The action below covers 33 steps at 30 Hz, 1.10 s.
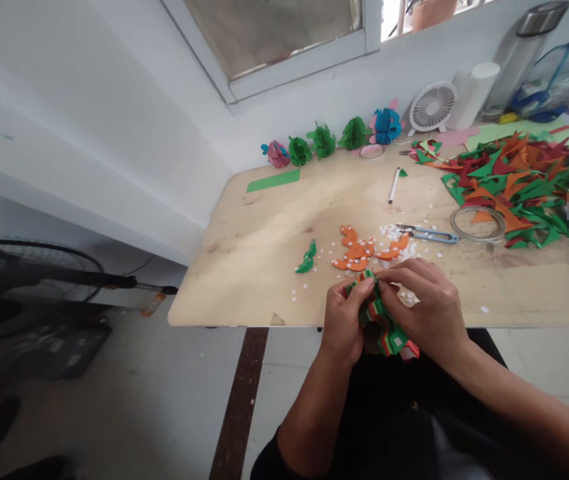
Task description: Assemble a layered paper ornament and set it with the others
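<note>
A person in dark clothing (384, 420) sits at a wooden bench (244, 267), working a layered paper piece (380, 317) of green, red and orange held at the near edge. The left hand (347, 317) closes around the piece's left side, thumb pressed on top. The right hand (424, 307) pinches narrowly at its upper end, thumb and fingertips nearly together; whether something small sits between them cannot be told. A white square shows on the piece's lower green face.

Just beyond the hands, orange paper cutouts (357, 257) dotted with white lie grouped, with a lone green cutout (307, 258) to their left. Small white squares (400, 255) are scattered around the blue-handled snips (431, 234), and a clear ring (479, 239) rests to the right, near the edge of a heap of red, green and orange scraps (524, 177).

Farther back, a white marker (394, 185) and a flat green strip (274, 181) lie on the wood. Along the wall stand five folded-paper figures (321, 141), one pink and blue, three green and one mainly blue, followed by a small white fan (433, 108), a white cylinder (475, 95) and a tall, metal-capped bottle (519, 63).
</note>
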Available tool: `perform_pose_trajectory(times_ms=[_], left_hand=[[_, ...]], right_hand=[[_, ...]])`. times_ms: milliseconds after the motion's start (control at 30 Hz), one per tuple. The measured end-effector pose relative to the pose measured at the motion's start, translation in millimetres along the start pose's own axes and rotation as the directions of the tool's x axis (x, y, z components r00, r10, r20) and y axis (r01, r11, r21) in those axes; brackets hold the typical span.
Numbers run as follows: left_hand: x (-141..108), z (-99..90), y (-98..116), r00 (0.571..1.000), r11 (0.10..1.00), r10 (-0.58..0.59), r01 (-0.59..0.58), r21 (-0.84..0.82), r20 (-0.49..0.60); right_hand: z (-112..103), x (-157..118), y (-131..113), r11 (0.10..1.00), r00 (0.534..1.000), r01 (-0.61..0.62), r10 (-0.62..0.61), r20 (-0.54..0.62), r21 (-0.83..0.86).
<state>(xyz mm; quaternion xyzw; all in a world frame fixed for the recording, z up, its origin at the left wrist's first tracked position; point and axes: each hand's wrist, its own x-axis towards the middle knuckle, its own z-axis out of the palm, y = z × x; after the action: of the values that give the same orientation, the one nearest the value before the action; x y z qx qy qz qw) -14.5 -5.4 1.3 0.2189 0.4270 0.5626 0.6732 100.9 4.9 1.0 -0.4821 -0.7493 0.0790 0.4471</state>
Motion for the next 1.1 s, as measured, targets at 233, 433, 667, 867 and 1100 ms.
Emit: perform_pose_trajectory(times_ms=[233,433,667,867,1100], left_hand=[[-1.4,1.8,1.8,1.000,1.000,0.021,-0.021,0.017,-0.010],[-1.6,1.2,1.7,0.998,0.997,0.055,-0.054,0.047,-0.006],[-0.5,-5.9,-3.3,0.987,0.972,0.158,-0.160,0.170,0.028],[-1.1,-7.3,-4.2,0.987,0.962,0.152,-0.159,0.223,0.046],[0.9,-6.2,4.5,1.000,1.000,-0.005,0.005,-0.001,-0.009]], right_hand=[[-0.6,1.8,-3.5,0.961,0.980,-0.197,0.191,0.048,0.192],[0.7,1.0,-3.0,0.936,0.967,-0.256,0.246,0.070,0.241],[0.1,1.5,-3.3,1.000,1.000,-0.021,0.021,-0.009,0.010],[1.4,5.5,-3.0,0.996,0.996,-0.091,0.091,-0.001,0.019],[-12.2,1.3,5.7,0.813,0.872,-0.490,0.459,0.171,0.314]])
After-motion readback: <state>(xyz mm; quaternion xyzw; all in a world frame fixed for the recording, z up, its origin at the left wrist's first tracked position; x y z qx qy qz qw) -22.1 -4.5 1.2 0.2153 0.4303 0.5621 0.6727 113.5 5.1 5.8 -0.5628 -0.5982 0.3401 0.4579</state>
